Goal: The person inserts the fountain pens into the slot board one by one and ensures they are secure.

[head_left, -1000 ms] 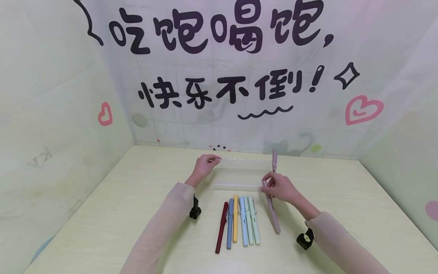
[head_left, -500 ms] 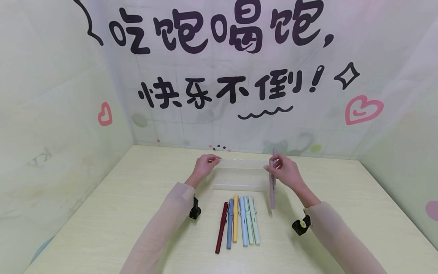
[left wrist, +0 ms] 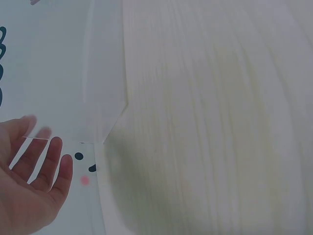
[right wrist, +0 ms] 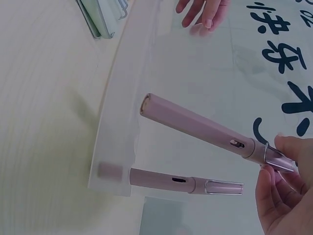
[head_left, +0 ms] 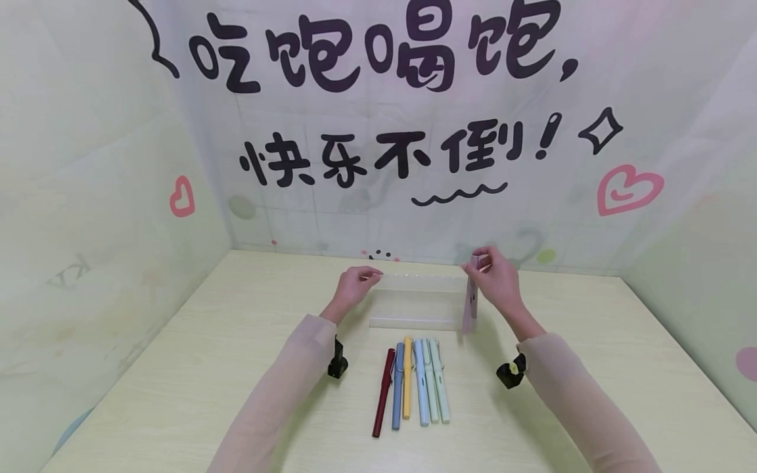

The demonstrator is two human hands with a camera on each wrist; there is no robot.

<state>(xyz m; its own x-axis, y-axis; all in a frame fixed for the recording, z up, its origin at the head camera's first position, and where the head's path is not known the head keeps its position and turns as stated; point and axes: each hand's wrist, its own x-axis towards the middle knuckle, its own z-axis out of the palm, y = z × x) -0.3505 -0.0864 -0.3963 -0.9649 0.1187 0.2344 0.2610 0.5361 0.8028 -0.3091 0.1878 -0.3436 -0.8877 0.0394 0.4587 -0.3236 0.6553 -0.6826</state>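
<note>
A clear, frosted-looking plastic pen stand (head_left: 414, 322) stands toward the back of the table. My left hand (head_left: 357, 282) pinches its upper left corner between thumb and fingers. One mauve fountain pen (right wrist: 164, 179) leans in the stand's right end, cap up, its lower end behind the front lip. Over that end, my right hand (head_left: 499, 279) pinches a second mauve fountain pen (right wrist: 195, 120) by its capped, clipped end. The held pen tilts with its barrel end down toward the front lip, beside the first pen and apart from it in the right wrist view.
Before the stand, capped pens lie side by side: dark red (head_left: 383, 394), slate blue (head_left: 398, 387), yellow (head_left: 407, 378), light blue (head_left: 422, 384) and two pale green, one the rightmost pen (head_left: 440, 384). A printed cloth backdrop (head_left: 378, 217) rises behind the table (head_left: 284, 309).
My right hand has carried the mauve pen back and up from in front of the stand to over its right end, bringing it more upright. The left hand and stand have stayed put.
</note>
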